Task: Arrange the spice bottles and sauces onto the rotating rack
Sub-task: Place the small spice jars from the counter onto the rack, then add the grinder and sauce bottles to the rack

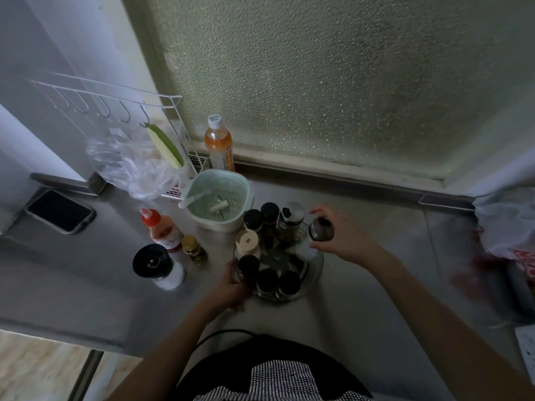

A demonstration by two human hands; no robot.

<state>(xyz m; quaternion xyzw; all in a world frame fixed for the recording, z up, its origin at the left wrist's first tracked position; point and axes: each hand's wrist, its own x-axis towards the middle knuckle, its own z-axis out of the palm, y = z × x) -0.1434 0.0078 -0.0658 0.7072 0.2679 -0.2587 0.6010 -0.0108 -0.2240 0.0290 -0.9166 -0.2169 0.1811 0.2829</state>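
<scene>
The round rotating rack (314, 273) sits mid-counter with several dark-capped spice bottles standing around its ring and a beige-capped bottle (247, 241) at its left. My right hand (344, 235) is shut on a dark-capped white shaker (318, 233), held at the rack's right edge. My left hand (231, 287) grips a dark-lidded spice bottle (247, 269) at the rack's front left. Left of the rack stand a red-capped sauce bottle (162, 231), a small gold-lidded jar (194, 249) and a black-topped white grinder (157, 266).
A pale green strainer bowl (246, 195) stands just behind the rack. An orange drink bottle (219, 146) is by the frosted window. A phone (59, 211) lies far left. A clear plastic bag (130, 166) hangs from a wire hook rack. Plastic bags (509, 224) crowd the right edge.
</scene>
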